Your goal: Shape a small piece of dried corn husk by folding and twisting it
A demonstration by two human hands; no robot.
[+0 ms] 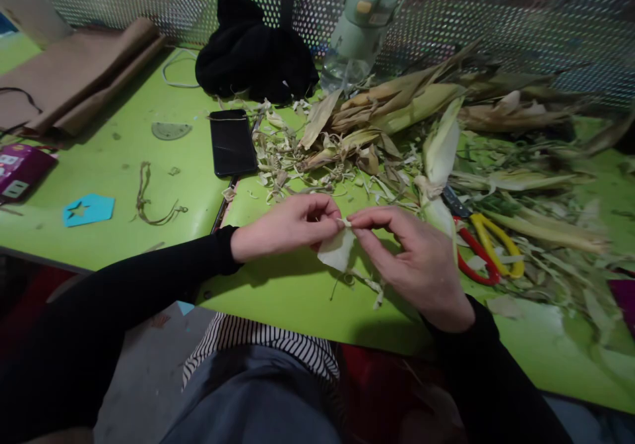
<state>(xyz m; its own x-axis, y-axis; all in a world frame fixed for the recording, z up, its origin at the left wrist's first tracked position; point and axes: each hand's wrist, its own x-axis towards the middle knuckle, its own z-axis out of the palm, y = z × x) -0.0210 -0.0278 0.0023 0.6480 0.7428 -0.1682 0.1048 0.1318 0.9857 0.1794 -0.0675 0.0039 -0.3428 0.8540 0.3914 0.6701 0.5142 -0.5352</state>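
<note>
Between my two hands is a small pale piece of corn husk (337, 252). My left hand (297, 224) pinches it at its upper edge between thumb and fingers. From the other side my right hand (409, 252) grips the same piece by its narrow, twisted top. The husk's wider part hangs down over the green table (292, 298). Just beyond my right hand lies a folded husk bundle (441, 156), tied round its middle. Beside it rest scissors (489, 249) with one red and one yellow handle. A curled husk scrap (370, 285) lies below my fingers.
A heap of dry corn husks (397, 110) and shreds spreads across the back and right. A phone (233, 141), a protractor (171, 130), a blue cut-out (88, 210) and twisted strands (149, 202) lie left. Behind stand a water bottle (360, 34) and a black cloth bundle (255, 53).
</note>
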